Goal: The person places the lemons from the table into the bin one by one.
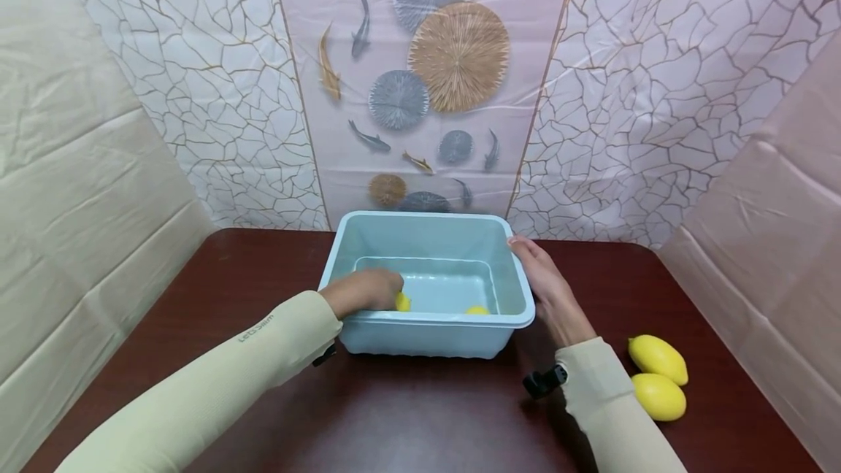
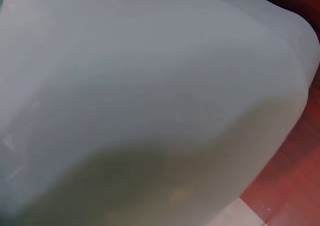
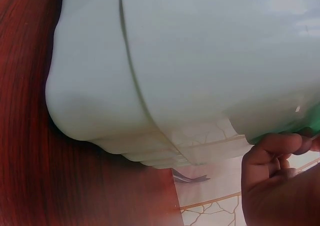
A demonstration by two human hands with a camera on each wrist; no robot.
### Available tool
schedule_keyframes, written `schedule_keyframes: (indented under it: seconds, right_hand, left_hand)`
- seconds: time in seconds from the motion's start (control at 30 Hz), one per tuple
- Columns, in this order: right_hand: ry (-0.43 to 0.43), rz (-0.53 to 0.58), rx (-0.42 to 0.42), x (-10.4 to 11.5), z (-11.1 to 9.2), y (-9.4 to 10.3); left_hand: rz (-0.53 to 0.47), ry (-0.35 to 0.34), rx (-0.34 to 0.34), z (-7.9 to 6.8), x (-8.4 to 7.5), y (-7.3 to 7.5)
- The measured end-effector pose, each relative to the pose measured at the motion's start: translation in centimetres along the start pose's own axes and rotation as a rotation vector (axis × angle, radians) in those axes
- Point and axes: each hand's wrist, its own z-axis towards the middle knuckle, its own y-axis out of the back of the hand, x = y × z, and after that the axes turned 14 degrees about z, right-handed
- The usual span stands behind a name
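Note:
A light blue plastic basin [image 1: 420, 334] stands on the dark red table. Over its front left rim reaches my left hand [image 1: 368, 290], with a yellow lemon [image 1: 403, 302] at its fingertips; the fingers are mostly hidden, but they appear to grip it. A second lemon [image 1: 477, 309] lies inside, partly covered by the front rim. My right hand [image 1: 544, 279] holds the basin's right rim, and the right wrist view shows its curled fingers [image 3: 280, 145] at the edge. The left wrist view holds only the basin's outer wall [image 2: 150, 85], without the hand.
Two more lemons, one behind [image 1: 658, 360] and one in front [image 1: 659, 397], lie on the table [image 1: 420, 414] right of my right forearm. A patterned cloth [image 1: 407, 93] hangs behind the table, and beige cloth walls [image 1: 85, 225] flank it.

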Motion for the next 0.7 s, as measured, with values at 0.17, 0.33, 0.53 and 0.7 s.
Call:
schedule_keyframes:
  seconds: [0.17,0.33,0.53,0.7]
  right_hand:
    - [0.000,-0.003,0.016,-0.3,-0.1,-0.2]
    - [0.035,0.009,0.040,-0.6,-0.1,-0.3]
    - [0.054,0.023,0.051,-0.6,-0.2,-0.4]
    - [0.045,-0.001,0.029,-0.1,-0.2,-0.2]
  left_hand:
    - [0.028,-0.005,0.053,-0.2,0.1,-0.2]
    - [0.010,0.003,0.086,-0.3,0.3,-0.5]
    - [-0.015,-0.009,0.115,-0.3,0.7,-0.5]
    - [-0.068,-0.028,0.132,0.0,1.1,-0.2]
